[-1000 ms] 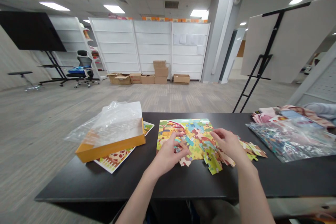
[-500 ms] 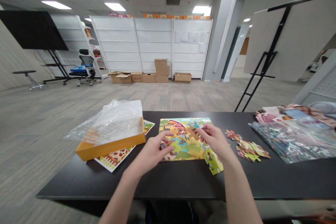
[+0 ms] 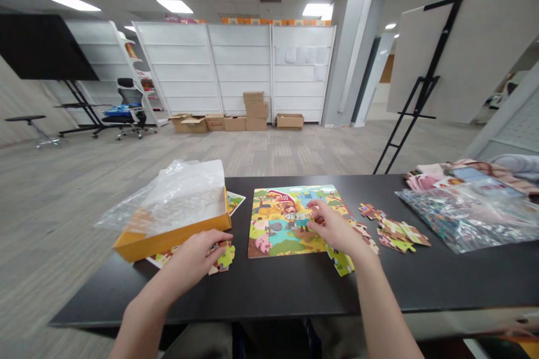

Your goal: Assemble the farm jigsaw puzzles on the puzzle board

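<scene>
A farm-animal jigsaw puzzle [image 3: 284,238] lies flat on the black table, with a red barn, a hippo and a pink pig in its picture. My right hand [image 3: 337,230] is over its right half, thumb and index finger apart close to a blue part of the picture; no piece shows clearly between them. Off the puzzle's left side, my left hand [image 3: 193,261] hovers over loose green puzzle pieces [image 3: 227,258], its fingers curved and parted from the thumb. More green pieces [image 3: 343,263] stick out below my right hand, and brown-and-white pieces [image 3: 366,235] lie beside its wrist.
An orange box [image 3: 172,238] holding clear plastic wrap [image 3: 168,190] stands on the left over a printed sheet. To the right are a pile of puzzle pieces [image 3: 402,233], a clear bag of pieces [image 3: 467,219] and folded cloth [image 3: 505,171]. The table's front edge runs below my forearms.
My left hand has moved left, off the puzzle to the green pieces. My right hand, which held a blue piece up, has come lower and slightly left over the puzzle. The view has shifted slightly.
</scene>
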Motion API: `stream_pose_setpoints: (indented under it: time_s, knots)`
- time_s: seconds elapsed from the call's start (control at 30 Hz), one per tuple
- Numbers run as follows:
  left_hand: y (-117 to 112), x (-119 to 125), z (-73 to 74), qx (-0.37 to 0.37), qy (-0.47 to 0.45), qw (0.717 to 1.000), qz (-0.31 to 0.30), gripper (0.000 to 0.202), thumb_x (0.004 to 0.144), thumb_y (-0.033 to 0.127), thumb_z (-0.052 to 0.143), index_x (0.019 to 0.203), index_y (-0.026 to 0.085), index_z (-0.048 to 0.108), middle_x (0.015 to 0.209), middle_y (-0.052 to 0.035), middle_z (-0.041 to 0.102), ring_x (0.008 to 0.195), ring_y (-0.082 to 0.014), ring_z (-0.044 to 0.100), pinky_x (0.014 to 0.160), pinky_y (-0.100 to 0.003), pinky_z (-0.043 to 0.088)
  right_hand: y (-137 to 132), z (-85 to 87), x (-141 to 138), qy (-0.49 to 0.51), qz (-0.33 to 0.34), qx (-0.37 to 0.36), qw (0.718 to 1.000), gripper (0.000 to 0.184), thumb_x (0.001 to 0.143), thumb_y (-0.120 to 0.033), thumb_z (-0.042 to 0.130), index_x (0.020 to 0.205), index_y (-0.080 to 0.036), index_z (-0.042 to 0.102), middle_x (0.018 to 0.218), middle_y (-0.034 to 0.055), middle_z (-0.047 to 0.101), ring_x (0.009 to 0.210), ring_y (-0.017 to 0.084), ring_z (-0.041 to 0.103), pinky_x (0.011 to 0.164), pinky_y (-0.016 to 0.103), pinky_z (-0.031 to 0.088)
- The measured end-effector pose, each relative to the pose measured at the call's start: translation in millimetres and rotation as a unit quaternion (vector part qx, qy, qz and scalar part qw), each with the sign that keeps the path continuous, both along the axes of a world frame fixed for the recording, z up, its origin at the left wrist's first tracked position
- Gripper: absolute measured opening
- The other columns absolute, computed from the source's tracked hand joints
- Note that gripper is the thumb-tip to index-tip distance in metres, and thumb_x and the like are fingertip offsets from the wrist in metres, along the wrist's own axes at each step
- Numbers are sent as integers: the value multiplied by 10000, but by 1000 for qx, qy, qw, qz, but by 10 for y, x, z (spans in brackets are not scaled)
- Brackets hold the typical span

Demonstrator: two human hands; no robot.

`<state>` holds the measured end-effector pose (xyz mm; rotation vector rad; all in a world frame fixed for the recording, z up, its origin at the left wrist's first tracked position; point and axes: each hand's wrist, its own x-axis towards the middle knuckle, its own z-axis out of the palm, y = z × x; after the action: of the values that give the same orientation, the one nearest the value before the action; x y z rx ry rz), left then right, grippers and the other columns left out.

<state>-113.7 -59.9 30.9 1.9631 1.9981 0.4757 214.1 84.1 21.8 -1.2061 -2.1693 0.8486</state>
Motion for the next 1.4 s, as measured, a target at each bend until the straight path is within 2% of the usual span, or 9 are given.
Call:
stream_pose_setpoints:
  time_s: [0.17, 0.27, 0.4, 0.57, 0.7, 1.0, 1.17, 1.4]
  knots:
    - [7, 125, 104, 13, 54, 998, 23, 366, 873, 309, 502, 1158, 219, 712, 1221, -81, 718, 1133, -281, 650, 1011, -404, 478, 81, -120, -163, -33, -4, 36, 999, 105, 829, -198, 573, 932, -208, 588, 881, 36, 674, 761, 184, 607, 722, 304, 448]
    - [58, 324, 183, 52, 60, 997, 11, 349, 889, 287, 521, 1188, 229, 690, 1221, -77, 713, 1129, -273, 642, 988, -399, 485, 92, -126, -214, -54, -4, 38, 998, 107, 841, -180, 566, 936, -196, 614, 888, 48, 681, 762, 187, 610, 735, 307, 440]
    - [268, 691, 249, 80, 61, 994, -44, 273, 903, 281, 565, 1134, 227, 698, 1178, -71, 718, 1096, -258, 644, 954, -380, 503, 65, -104, -258, -83, -6, 60, 995, 127, 847, -185, 591, 953, -183, 662, 832, 46, 656, 771, 196, 599, 757, 309, 432]
    - [656, 1076, 155, 90, 86, 987, -100, 256, 877, 345, 644, 1087, 215, 711, 1125, -86, 714, 1117, -286, 624, 925, -389, 520, 30, -109, -289, -104, -12, 76, 992, 162, 879, -180, 571, 995, -177, 684, 936, 71, 637, 853, 194, 597, 819, 310, 433]
    - [859, 1253, 42, 72, 95, 987, -105, 298, 896, 383, 612, 1105, 195, 709, 1156, -116, 689, 1081, -304, 635, 916, -417, 521, 19, -142, -294, -122, -19, 83, 989, 183, 889, -177, 576, 1036, -182, 685, 1053, 92, 603, 985, 207, 587, 880, 309, 431]
    - [869, 1257, -29, 65, 75, 988, -122, 376, 870, 385, 644, 1220, 258, 699, 1286, -92, 654, 1179, -325, 597, 994, -464, 497, -19, -126, -299, -131, 3, 80, 988, 272, 929, -189, 516, 1124, -188, 705, 1091, 109, 595, 1044, 226, 591, 934, 311, 419]
    - [868, 1201, -95, 67, 58, 987, -133, 374, 894, 350, 642, 1249, 237, 682, 1314, -92, 655, 1215, -305, 583, 1052, -449, 461, -52, -85, -302, -143, 1, 75, 987, 258, 926, -241, 549, 1116, -192, 717, 1061, 104, 588, 1032, 236, 595, 931, 321, 425]
    - [862, 1214, -133, 70, 51, 988, -127, 315, 922, 311, 610, 1219, 228, 678, 1310, -99, 648, 1206, -288, 581, 1031, -440, 464, -68, -90, -318, -141, -7, 77, 987, 268, 917, -223, 561, 1149, -183, 688, 1103, 110, 574, 1064, 234, 578, 942, 322, 426]
